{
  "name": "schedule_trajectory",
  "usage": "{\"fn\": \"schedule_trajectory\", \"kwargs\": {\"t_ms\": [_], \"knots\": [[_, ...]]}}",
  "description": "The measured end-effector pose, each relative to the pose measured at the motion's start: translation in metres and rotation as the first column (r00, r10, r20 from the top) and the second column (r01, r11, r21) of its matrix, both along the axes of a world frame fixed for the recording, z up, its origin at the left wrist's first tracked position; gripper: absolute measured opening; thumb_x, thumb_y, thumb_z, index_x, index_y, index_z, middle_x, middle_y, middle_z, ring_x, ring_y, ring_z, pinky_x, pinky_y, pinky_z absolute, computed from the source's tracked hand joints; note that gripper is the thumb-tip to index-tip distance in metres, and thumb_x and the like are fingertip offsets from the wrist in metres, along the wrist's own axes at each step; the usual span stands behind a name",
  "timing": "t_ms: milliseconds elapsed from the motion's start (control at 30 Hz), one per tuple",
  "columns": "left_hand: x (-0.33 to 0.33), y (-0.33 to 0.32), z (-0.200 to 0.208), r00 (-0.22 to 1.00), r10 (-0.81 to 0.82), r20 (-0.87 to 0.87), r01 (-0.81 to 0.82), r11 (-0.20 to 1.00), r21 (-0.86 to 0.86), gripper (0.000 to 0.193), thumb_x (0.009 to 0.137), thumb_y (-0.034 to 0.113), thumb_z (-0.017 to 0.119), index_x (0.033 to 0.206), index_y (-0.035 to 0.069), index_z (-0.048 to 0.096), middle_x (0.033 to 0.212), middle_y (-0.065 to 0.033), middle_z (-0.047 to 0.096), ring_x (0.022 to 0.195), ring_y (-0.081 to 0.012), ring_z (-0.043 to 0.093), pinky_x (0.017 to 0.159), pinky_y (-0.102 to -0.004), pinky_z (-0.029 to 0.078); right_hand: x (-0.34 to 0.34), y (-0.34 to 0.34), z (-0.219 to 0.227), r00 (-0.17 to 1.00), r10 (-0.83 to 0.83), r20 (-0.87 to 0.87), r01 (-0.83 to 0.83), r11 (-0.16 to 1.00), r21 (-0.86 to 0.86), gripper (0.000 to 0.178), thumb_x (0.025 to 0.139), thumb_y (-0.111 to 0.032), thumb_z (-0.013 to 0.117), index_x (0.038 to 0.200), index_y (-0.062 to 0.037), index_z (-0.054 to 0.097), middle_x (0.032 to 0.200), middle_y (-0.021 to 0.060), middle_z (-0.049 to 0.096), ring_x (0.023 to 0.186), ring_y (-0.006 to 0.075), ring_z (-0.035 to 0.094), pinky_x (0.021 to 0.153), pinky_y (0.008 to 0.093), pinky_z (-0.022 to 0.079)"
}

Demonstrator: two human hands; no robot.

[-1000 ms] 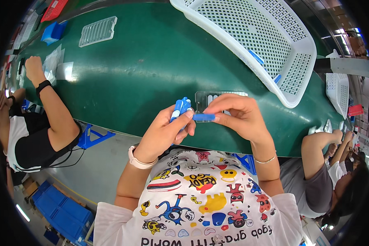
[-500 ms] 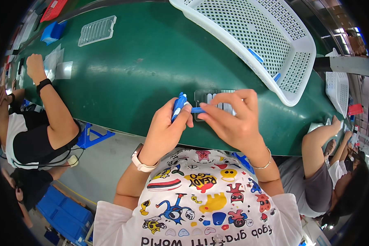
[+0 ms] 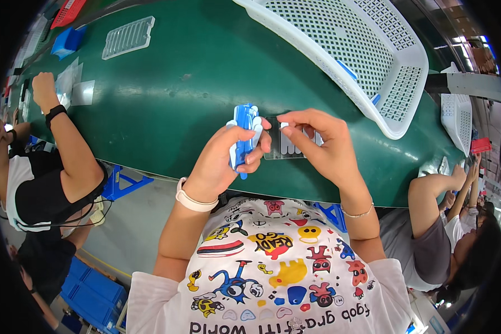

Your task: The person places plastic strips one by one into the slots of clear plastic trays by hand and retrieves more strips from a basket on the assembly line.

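Note:
My left hand (image 3: 222, 158) grips a bunch of small blue and white plastic pieces (image 3: 244, 133), held upright above the near edge of the green table (image 3: 206, 72). My right hand (image 3: 320, 142) pinches a small white piece (image 3: 283, 126) between thumb and forefinger, right over a clear plastic tray (image 3: 286, 146) with slots that lies on the table. The tray is partly hidden by both hands.
A large white perforated basket (image 3: 367, 61) stands at the back right, with a second one (image 3: 456, 119) farther right. Another clear tray (image 3: 128, 38) and a blue box (image 3: 67, 42) lie at the far left. Other people sit on my left (image 3: 55, 161) and right (image 3: 434, 222).
My right hand no longer holds a blue piece; it has dropped lower onto the clear tray with a white piece. My left hand stays put with the bunch.

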State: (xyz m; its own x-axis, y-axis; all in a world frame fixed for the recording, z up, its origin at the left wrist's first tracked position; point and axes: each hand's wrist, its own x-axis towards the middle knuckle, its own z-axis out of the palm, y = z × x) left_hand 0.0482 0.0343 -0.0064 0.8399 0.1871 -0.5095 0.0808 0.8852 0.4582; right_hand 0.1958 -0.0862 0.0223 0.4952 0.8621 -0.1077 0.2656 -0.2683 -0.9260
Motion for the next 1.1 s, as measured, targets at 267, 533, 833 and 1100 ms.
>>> {"fn": "schedule_trajectory", "kwargs": {"t_ms": [267,533,833,1100], "knots": [[-0.02,0.005,-0.003,0.999,0.036,-0.017,-0.035,0.998,0.052,0.028,0.083,0.016,0.047,0.105,0.001,0.054,0.077,-0.0082,0.055,0.049,-0.006,0.038,0.042,-0.0209,0.027,0.005,0.002,-0.02,0.844,0.147,0.516,-0.133,0.989,-0.065,0.017,0.073,-0.011,0.072,0.089,-0.0089,0.068,0.09,0.0028,0.06,0.088,0.022,0.05,0.076,0.0349,0.038],[-0.025,-0.001,-0.001,0.998,0.004,-0.062,0.0,0.999,0.054,0.024,0.081,0.014,0.048,0.1,0.002,0.053,0.077,-0.0073,0.054,0.05,-0.0052,0.037,0.042,-0.0201,0.027,0.003,-0.007,-0.011,0.816,0.032,0.577,0.032,0.994,-0.1,0.029,0.07,-0.016,0.075,0.097,-0.0122,0.064,0.104,0.0002,0.052,0.1,0.023,0.042,0.084,0.0373,0.027],[-0.03,-0.003,0.005,0.993,0.034,-0.115,-0.021,0.993,0.114,0.023,0.079,0.012,0.047,0.099,0.003,0.052,0.074,-0.0067,0.052,0.049,-0.0057,0.035,0.042,-0.0199,0.026,0.033,-0.028,-0.015,0.928,0.083,0.363,-0.002,0.976,-0.218,0.023,0.073,-0.017,0.072,0.095,-0.0142,0.065,0.095,-0.002,0.058,0.098,0.0193,0.047,0.086,0.0387,0.027],[-0.046,0.003,0.005,0.988,0.149,-0.041,-0.144,0.983,0.113,0.021,0.08,0.009,0.048,0.1,0.003,0.051,0.074,-0.0065,0.052,0.05,-0.0066,0.037,0.04,-0.0202,0.027,0.033,-0.027,-0.004,0.919,0.173,0.353,-0.025,0.922,-0.387,0.032,0.074,-0.016,0.07,0.103,-0.0128,0.06,0.102,-0.0008,0.056,0.102,0.019,0.047,0.094,0.0372,0.03]]}}
